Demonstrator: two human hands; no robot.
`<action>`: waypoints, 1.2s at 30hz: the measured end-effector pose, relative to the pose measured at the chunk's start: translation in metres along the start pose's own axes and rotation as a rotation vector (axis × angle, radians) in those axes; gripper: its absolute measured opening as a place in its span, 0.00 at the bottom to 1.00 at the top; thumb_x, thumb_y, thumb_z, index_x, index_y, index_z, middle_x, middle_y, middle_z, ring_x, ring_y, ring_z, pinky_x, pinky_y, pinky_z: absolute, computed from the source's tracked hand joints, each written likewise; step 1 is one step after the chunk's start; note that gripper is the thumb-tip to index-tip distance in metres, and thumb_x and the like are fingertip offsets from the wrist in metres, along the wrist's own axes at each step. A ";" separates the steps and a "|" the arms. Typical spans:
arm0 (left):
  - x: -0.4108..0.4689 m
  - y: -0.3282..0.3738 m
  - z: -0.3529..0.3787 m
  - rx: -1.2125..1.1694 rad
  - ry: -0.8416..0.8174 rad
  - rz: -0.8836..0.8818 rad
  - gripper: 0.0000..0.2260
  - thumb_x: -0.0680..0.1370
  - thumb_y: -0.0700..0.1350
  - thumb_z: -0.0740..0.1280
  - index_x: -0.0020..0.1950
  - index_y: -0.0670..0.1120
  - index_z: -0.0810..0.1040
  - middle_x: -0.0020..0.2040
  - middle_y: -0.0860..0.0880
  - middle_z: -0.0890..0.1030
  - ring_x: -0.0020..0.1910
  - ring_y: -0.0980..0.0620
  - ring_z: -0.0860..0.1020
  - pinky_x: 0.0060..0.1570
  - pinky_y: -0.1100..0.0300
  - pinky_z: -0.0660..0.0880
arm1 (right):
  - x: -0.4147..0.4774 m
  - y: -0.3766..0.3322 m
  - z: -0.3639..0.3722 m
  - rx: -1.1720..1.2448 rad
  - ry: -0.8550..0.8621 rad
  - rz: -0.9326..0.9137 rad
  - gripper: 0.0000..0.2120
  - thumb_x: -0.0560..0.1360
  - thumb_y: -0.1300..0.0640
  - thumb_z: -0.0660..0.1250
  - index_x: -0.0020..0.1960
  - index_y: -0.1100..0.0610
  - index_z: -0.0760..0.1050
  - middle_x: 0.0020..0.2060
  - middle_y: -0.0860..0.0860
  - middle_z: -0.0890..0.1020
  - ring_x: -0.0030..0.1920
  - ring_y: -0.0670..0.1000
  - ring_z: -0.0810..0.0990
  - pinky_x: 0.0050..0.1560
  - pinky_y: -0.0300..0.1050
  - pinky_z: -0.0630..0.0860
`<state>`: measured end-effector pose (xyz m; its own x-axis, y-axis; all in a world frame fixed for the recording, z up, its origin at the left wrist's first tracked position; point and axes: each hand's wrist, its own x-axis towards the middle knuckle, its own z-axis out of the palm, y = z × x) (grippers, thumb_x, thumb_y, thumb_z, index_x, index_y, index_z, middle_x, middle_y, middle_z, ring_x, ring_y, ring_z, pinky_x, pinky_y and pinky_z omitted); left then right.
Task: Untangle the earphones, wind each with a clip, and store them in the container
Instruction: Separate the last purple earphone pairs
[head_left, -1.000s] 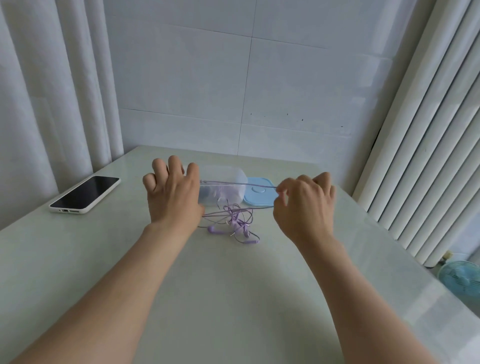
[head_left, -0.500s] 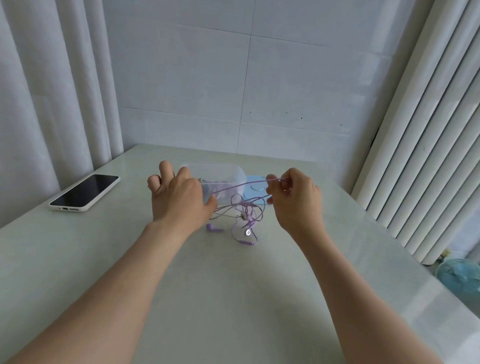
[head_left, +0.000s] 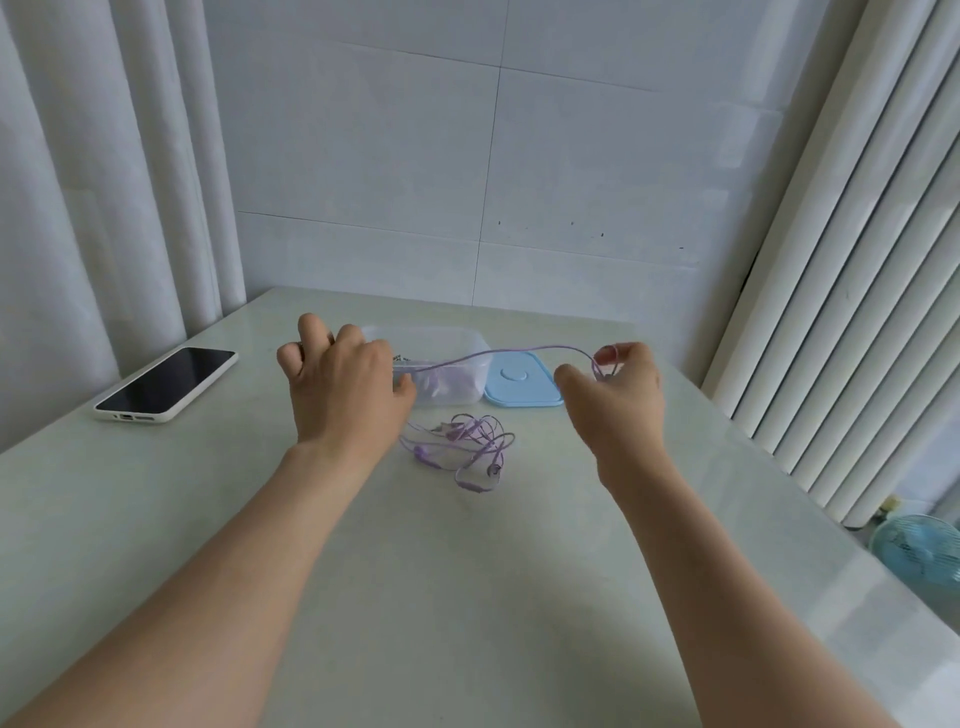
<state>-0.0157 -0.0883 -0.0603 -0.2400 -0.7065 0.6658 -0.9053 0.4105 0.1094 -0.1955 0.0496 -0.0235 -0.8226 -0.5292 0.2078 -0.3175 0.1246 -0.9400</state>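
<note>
Setting: a person's two bare forearms reached out over a pale, glossy table (head_left: 467, 597), seen from above and behind the hands.
Left hand: the left hand (head_left: 345, 395) hovered left of centre with its back to the camera, outer fingers spread towards the far side. It held one end of a purple cable (head_left: 519, 351) at its thumb side; the hand's back hid the grip itself.
Right hand: the right hand (head_left: 621, 395) was raised to the right, fingers curled, pinching a small loop of the same cable at its fingertips.
Cable: it arched in the air between the two hands, passing over the container and lid.
Earphones: a tangle of purple earphones (head_left: 462, 449) lay on the table between the wrists, nearer than the container and apart from both hands.
Container: a clear plastic container (head_left: 457, 340) stood open at the far centre, partly behind the left hand. Something pale purple showed through its wall, too blurred to name.
Lid: a blue lid (head_left: 519, 382) lay flat, touching the container's right side.
Phone: a smartphone (head_left: 169, 382) in a white case lay screen up near the table's left edge, well apart from the hands.
Surroundings: a white tiled wall (head_left: 467, 156) stood behind, with pale curtains (head_left: 104, 208) at left and right. A light blue fan (head_left: 919, 551) sat beyond the table at the lower right.
</note>
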 end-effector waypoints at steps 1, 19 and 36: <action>0.000 0.001 0.001 -0.010 0.024 0.008 0.09 0.73 0.51 0.70 0.36 0.48 0.77 0.39 0.49 0.76 0.51 0.42 0.65 0.42 0.50 0.53 | -0.003 0.000 0.000 -0.142 0.015 -0.061 0.15 0.73 0.54 0.68 0.57 0.52 0.68 0.43 0.44 0.73 0.41 0.53 0.75 0.40 0.47 0.74; -0.006 0.014 -0.005 -0.670 -0.101 0.277 0.23 0.67 0.30 0.54 0.60 0.43 0.67 0.53 0.49 0.67 0.52 0.44 0.65 0.54 0.48 0.68 | -0.032 -0.015 -0.008 -0.640 -0.953 -0.286 0.61 0.62 0.41 0.86 0.84 0.41 0.52 0.79 0.41 0.63 0.79 0.44 0.61 0.75 0.46 0.63; -0.008 0.026 -0.012 -0.818 -0.255 0.433 0.33 0.77 0.36 0.69 0.76 0.56 0.60 0.53 0.54 0.74 0.48 0.61 0.74 0.46 0.70 0.68 | -0.018 0.002 0.018 0.000 -0.471 -0.370 0.06 0.79 0.58 0.69 0.46 0.55 0.85 0.39 0.53 0.87 0.41 0.49 0.84 0.47 0.51 0.80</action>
<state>-0.0336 -0.0652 -0.0539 -0.6527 -0.4634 0.5993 -0.2180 0.8725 0.4373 -0.1728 0.0443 -0.0345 -0.3602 -0.8524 0.3791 -0.5431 -0.1388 -0.8281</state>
